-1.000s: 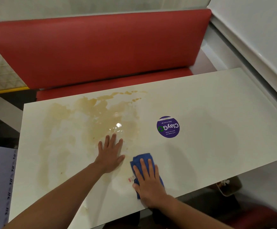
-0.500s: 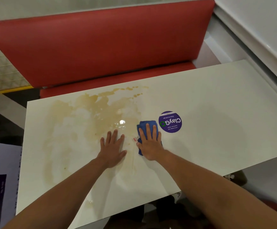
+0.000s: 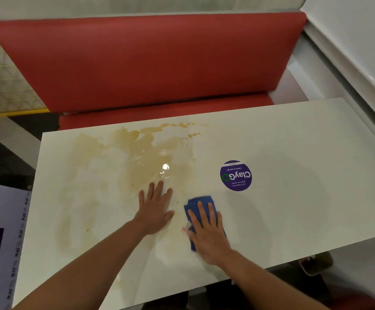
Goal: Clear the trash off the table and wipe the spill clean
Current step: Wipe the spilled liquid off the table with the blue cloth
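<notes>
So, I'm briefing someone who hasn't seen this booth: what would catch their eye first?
The wide brown spill across the left and far part of the white table, beside the left hand pressed flat. Next, the right hand pressing a blue cloth near the front edge, with a round purple sticker just beyond it.

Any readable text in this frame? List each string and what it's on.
"ClayGo", upside down from this view, on the round purple sticker on the table.
"Clean as you go", small, on the same sticker.
"Let's keep our pantries clean", small and partly blurred, on the same sticker; a likely reading.
Print on the panel at the left edge: too blurred to read.
Small tag on the blue cloth: unreadable.
</notes>
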